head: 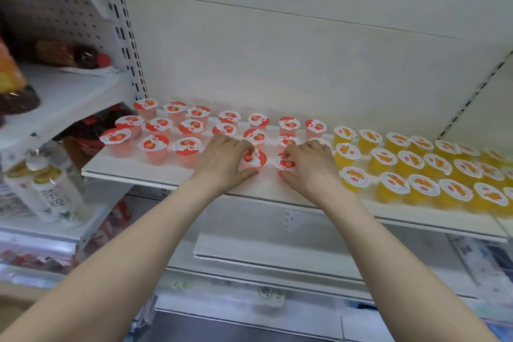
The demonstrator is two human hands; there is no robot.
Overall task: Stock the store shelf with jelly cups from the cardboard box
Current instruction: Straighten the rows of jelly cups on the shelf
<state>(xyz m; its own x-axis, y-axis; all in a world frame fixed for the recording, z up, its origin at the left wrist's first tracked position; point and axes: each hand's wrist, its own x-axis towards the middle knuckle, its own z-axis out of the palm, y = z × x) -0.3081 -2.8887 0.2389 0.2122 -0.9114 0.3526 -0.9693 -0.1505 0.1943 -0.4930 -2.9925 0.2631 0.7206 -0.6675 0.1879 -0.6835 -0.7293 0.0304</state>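
Red lids on the left: jelly cups [155, 144] stand in rows on the shelf [138, 171], with orange cups [352, 178] on the right. My left hand [222, 161] is curled round the left cup [254, 159] and my right hand [311, 164] round the right cup [286, 162], both in the front row. The cardboard box is out of view. Risk: when I pull back, my knuckles could clip the cups behind, or a cup could tip off the front lip.
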